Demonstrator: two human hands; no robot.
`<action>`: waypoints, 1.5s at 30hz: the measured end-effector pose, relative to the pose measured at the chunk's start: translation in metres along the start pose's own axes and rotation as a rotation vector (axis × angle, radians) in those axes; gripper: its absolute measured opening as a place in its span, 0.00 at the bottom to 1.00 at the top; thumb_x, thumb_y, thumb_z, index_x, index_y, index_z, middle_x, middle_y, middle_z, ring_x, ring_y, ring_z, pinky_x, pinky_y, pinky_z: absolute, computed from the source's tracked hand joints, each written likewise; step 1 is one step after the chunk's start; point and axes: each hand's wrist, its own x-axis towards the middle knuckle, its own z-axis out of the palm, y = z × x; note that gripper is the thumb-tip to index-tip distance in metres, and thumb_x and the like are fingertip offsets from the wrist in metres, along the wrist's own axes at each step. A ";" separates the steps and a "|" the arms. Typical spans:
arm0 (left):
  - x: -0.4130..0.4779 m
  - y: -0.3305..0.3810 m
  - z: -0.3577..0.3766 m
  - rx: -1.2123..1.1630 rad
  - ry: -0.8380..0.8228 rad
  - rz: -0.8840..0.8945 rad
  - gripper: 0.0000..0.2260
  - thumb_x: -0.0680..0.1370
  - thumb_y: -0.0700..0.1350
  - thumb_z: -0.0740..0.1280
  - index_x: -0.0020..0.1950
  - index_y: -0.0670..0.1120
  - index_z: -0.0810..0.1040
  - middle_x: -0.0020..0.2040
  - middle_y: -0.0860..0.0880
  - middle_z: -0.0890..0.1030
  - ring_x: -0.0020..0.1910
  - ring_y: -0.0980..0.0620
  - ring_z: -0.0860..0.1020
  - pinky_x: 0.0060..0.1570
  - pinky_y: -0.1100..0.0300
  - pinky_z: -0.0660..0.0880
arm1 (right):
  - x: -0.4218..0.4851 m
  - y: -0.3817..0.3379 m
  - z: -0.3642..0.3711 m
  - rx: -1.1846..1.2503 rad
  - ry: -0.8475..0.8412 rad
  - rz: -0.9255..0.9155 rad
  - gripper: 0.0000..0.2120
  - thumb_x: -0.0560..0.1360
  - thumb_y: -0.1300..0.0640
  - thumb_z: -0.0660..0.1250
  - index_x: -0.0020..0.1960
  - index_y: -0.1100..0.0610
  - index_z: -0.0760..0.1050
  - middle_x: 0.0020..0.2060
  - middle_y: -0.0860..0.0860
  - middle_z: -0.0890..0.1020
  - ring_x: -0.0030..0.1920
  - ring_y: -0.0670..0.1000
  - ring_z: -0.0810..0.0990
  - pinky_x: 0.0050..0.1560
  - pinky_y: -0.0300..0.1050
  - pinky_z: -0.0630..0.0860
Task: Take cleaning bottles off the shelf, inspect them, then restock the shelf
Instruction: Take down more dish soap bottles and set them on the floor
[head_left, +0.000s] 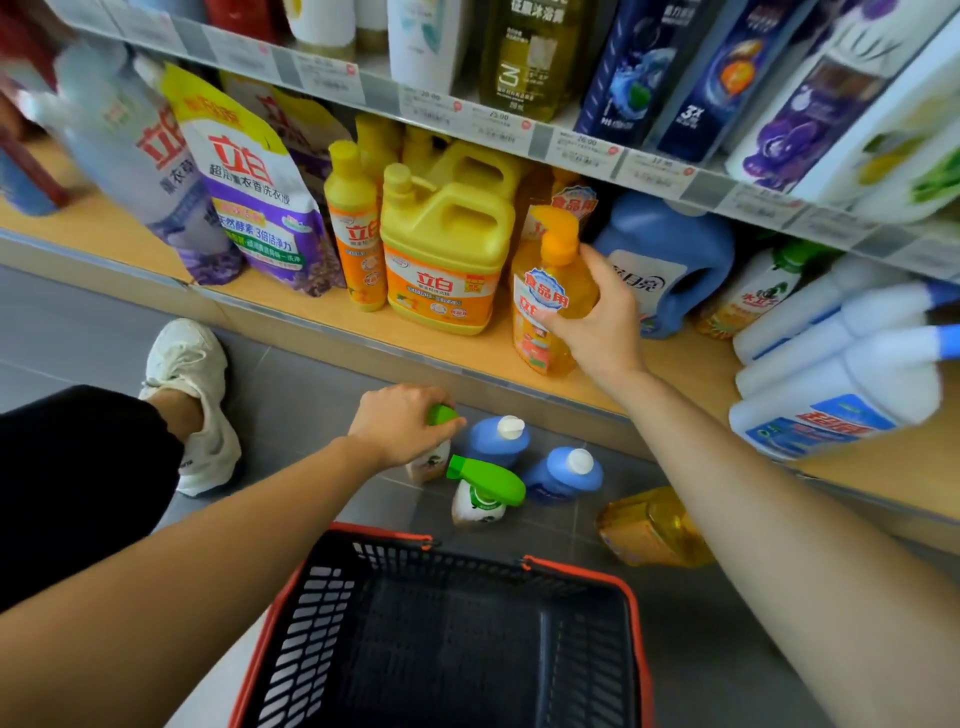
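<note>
My right hand (597, 322) grips an orange pump bottle of dish soap (545, 291) standing on the bottom wooden shelf (332, 312), beside a big yellow jug (447, 260). Down on the floor, my left hand (400, 426) holds the green trigger top of a white spray bottle (431, 460). Next to it stand a second green-topped spray bottle (483, 493) and two blue bottles with white caps (498, 439) (563, 473). Another orange soap bottle (649, 527) lies on the tiles, partly hidden behind my right forearm.
A black shopping basket with a red rim (441, 639) sits on the grey floor below my arms. My white shoe (192, 395) is at left. The shelf also holds refill pouches (249, 197), a blue detergent jug (670, 260) and white bottles (841, 374) at right.
</note>
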 end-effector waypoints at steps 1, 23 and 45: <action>0.003 0.002 -0.006 -0.010 -0.083 -0.018 0.20 0.77 0.68 0.62 0.62 0.58 0.78 0.58 0.51 0.84 0.58 0.44 0.80 0.49 0.53 0.72 | -0.004 -0.003 -0.008 -0.017 -0.048 -0.019 0.38 0.66 0.59 0.80 0.73 0.50 0.71 0.65 0.48 0.79 0.65 0.47 0.76 0.67 0.50 0.75; -0.100 0.134 -0.158 -0.562 0.010 0.570 0.21 0.72 0.50 0.78 0.63 0.47 0.80 0.55 0.54 0.83 0.53 0.61 0.80 0.51 0.62 0.78 | -0.153 -0.077 -0.135 -0.440 -0.324 -0.221 0.44 0.56 0.37 0.79 0.69 0.41 0.67 0.56 0.43 0.83 0.56 0.42 0.75 0.47 0.35 0.71; -0.102 0.130 -0.133 -0.283 0.072 0.984 0.10 0.76 0.45 0.75 0.55 0.43 0.86 0.58 0.47 0.84 0.54 0.50 0.83 0.53 0.51 0.79 | -0.162 -0.070 -0.131 -0.288 -0.577 -0.208 0.41 0.59 0.36 0.69 0.70 0.49 0.72 0.59 0.45 0.83 0.58 0.42 0.76 0.52 0.32 0.70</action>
